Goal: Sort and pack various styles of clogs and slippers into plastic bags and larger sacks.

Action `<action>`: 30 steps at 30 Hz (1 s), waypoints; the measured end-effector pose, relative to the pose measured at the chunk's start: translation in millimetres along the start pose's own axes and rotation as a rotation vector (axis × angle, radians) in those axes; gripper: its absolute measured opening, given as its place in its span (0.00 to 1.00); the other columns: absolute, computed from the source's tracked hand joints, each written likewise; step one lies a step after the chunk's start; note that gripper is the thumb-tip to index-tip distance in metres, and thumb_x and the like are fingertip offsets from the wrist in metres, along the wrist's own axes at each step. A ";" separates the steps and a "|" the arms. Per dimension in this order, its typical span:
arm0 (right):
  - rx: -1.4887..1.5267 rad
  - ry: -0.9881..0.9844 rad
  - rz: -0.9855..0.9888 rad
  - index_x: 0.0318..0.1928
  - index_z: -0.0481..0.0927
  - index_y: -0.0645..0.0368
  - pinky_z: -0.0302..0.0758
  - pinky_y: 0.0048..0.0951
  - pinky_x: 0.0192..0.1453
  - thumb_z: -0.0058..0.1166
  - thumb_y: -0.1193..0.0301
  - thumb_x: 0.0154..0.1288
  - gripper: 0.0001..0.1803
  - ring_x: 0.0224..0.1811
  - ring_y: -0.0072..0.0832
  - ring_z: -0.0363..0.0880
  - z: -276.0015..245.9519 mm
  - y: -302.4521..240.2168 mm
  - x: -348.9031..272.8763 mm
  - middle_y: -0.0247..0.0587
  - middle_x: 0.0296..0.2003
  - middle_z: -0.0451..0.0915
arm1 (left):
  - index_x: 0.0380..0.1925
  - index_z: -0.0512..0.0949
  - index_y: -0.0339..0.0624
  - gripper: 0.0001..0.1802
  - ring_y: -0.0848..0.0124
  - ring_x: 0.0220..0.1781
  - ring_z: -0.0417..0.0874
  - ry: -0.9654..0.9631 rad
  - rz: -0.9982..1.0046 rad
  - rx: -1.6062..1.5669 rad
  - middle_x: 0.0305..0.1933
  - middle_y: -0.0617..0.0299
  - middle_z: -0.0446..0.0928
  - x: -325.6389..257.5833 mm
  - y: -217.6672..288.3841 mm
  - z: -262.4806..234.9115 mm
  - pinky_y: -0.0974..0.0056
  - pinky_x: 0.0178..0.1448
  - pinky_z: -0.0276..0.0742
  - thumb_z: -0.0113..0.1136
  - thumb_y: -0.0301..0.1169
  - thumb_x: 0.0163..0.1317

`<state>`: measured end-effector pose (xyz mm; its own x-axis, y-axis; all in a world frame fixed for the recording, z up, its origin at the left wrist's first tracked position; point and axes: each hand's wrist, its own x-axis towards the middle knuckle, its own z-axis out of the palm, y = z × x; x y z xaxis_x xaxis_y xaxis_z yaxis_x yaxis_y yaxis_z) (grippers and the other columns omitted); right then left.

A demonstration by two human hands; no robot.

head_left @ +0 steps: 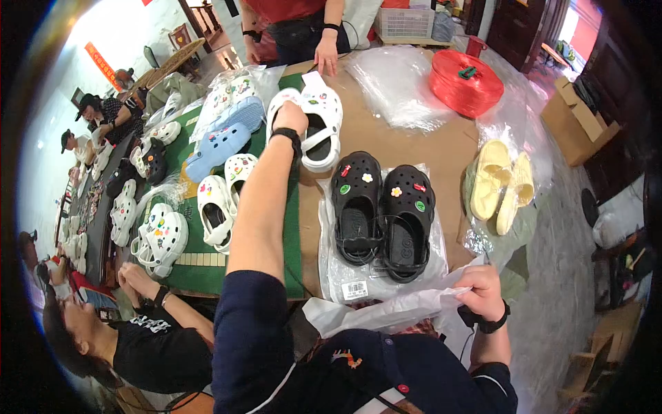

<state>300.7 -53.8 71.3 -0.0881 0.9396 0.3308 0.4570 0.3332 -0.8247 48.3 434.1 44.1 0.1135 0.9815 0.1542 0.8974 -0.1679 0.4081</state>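
Note:
My left hand (292, 119) is closed on a white clog (278, 103), one of a pair, at the far middle of the table; its fingertips are hidden. The other white clog (321, 124) sits right beside it, with a white tag at its toe. Near my body, my right hand (481, 291) pinches the edge of a thin white plastic sheet or bag (386, 310) that sags across my front. Between my hands, a pair of black clogs (383, 214) with colourful charms lies on a clear plastic bag (328, 276) with a white label.
Pale yellow slippers (493, 183) lie on plastic at the right. Clear bags (396, 86) and a red twine roll (467, 84) are at the back. Blue clogs (215, 150) and decorated white clogs (215, 210) stand left. One person (296, 27) stands opposite; another (152, 338) sits at my left.

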 end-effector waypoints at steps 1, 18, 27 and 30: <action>-0.015 -0.021 0.000 0.24 0.80 0.60 0.66 0.29 0.23 0.63 0.70 0.50 0.07 0.19 0.33 0.74 -0.2 -4.9 0.5 0.38 0.18 0.75 | 0.46 0.72 0.33 0.17 0.49 0.55 0.77 0.011 -0.023 0.017 0.50 0.38 0.75 -5.7 -16.9 11.4 0.54 0.57 0.73 0.51 0.33 0.61; -0.444 -0.190 -0.145 0.33 0.81 0.57 0.74 0.41 0.35 0.57 0.60 0.57 0.13 0.30 0.45 0.79 35.5 -61.7 113.6 0.47 0.25 0.79 | 0.63 0.61 0.35 0.46 0.51 0.57 0.74 -0.134 1.003 -0.200 0.53 0.46 0.74 -315.1 105.3 -181.4 0.56 0.60 0.69 0.69 0.43 0.47; -0.683 -0.246 -0.034 0.39 0.81 0.61 0.75 0.40 0.41 0.62 0.50 0.48 0.27 0.39 0.44 0.80 1.4 -0.5 148.2 0.49 0.33 0.81 | 0.35 0.79 0.42 0.14 0.52 0.40 0.80 -0.087 0.620 0.001 0.35 0.51 0.80 -245.5 19.8 -142.1 0.53 0.44 0.74 0.62 0.39 0.54; -0.761 -0.200 0.062 0.38 0.81 0.56 0.75 0.40 0.42 0.61 0.54 0.50 0.21 0.38 0.44 0.80 0.1 5.4 159.6 0.46 0.33 0.82 | 0.38 0.79 0.42 0.17 0.53 0.45 0.80 0.042 0.574 0.109 0.40 0.51 0.80 -235.6 -8.8 -118.5 0.52 0.51 0.72 0.63 0.40 0.53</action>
<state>289.1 97.9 119.6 -0.1668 0.9751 0.1459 0.9402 0.2019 -0.2742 -36.9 193.5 110.9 0.5799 0.7312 0.3593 0.7359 -0.6593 0.1540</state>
